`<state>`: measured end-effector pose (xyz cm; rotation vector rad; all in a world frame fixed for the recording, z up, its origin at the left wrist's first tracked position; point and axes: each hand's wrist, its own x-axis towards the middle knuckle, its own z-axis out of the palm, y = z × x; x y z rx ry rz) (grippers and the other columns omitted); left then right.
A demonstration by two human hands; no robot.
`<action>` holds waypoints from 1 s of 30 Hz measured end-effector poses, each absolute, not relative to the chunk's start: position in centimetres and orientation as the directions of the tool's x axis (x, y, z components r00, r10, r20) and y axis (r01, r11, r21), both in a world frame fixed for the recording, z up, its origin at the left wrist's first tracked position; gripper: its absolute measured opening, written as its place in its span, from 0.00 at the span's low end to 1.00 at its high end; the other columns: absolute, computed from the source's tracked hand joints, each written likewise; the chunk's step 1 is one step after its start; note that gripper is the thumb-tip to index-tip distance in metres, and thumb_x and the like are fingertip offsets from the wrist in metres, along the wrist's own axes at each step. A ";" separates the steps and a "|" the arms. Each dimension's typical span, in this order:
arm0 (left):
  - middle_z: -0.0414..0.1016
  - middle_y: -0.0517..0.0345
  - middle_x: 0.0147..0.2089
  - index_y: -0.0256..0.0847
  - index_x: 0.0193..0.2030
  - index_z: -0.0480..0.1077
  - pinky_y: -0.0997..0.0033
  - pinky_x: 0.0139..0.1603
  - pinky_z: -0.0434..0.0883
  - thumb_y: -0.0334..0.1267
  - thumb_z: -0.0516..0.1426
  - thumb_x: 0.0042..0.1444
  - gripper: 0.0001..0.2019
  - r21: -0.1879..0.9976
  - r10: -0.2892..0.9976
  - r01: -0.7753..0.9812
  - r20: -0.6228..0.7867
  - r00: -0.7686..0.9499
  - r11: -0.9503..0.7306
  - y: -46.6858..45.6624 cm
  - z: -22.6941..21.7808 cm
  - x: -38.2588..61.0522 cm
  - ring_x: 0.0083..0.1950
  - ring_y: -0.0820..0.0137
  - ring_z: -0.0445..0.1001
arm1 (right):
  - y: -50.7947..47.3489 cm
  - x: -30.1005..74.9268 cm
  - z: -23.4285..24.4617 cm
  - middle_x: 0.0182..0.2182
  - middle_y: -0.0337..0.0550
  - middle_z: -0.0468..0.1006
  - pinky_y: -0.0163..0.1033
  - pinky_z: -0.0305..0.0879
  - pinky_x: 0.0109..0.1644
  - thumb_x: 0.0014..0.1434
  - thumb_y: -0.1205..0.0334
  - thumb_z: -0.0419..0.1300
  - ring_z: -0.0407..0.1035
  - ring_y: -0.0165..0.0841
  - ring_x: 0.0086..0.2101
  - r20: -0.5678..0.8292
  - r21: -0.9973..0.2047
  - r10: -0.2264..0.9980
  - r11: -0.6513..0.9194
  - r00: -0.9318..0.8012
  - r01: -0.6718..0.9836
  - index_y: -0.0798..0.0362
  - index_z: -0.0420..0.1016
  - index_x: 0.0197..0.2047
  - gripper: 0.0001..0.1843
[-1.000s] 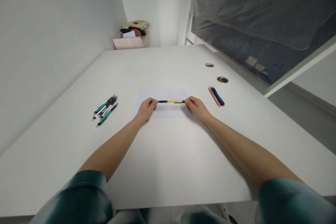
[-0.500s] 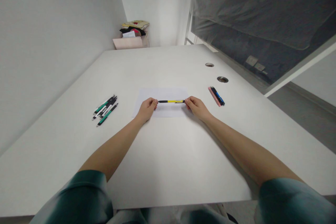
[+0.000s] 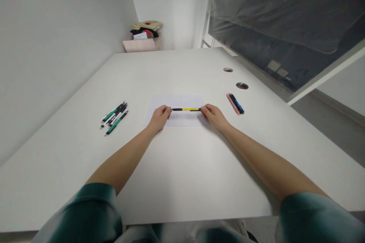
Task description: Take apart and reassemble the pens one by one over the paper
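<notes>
On the white table [image 3: 185,167], at far left, a small bundle of green-and-black pens [image 3: 114,118] lies angled, well apart from the hands. Next comes the left hand [image 3: 159,118], its fingers curled and pinching one end of a yellow pen [image 3: 186,109]. The pen runs level between the hands, its black tip end at the left hand and its other end at the right. It sits over a white paper sheet [image 3: 176,100]; whether it touches the sheet, I cannot tell. The right hand [image 3: 214,117] pinches that far end, fingers pressed together. Just beyond it, a blue pen [image 3: 236,103] lies against a pink strip [image 3: 232,103]. Two round grommets [image 3: 242,85] are set in the table further back.
</notes>
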<state>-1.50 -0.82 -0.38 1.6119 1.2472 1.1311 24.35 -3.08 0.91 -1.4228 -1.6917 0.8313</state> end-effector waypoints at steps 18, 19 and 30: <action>0.67 0.61 0.24 0.40 0.27 0.66 0.70 0.32 0.65 0.54 0.54 0.57 0.18 0.940 0.977 0.277 0.172 0.125 -0.201 -0.9 -0.4 -1.5 0.27 0.72 0.65 | -3.0 24.3 0.8 0.19 0.36 0.65 0.38 0.53 0.30 0.61 0.45 0.50 0.57 0.30 0.23 0.142 -0.850 0.986 0.168 -0.090 0.500 0.50 0.63 0.24 0.21; 0.67 0.61 0.24 0.40 0.27 0.66 0.71 0.32 0.65 0.53 0.54 0.58 0.18 0.939 0.976 0.275 0.179 0.127 -0.208 -0.9 -0.4 -1.5 0.27 0.72 0.65 | -3.0 24.3 0.9 0.19 0.36 0.65 0.38 0.53 0.30 0.61 0.45 0.50 0.57 0.30 0.23 0.145 -0.848 0.985 0.172 -0.091 0.501 0.50 0.63 0.24 0.21; 0.66 0.61 0.23 0.40 0.26 0.65 0.71 0.31 0.64 0.51 0.52 0.58 0.18 0.928 0.972 0.296 0.197 0.130 -0.228 -0.6 -0.6 -1.5 0.26 0.73 0.64 | -3.0 24.2 0.7 0.19 0.36 0.64 0.38 0.53 0.30 0.61 0.45 0.48 0.57 0.31 0.23 0.152 -0.844 0.984 0.180 -0.098 0.505 0.50 0.62 0.23 0.21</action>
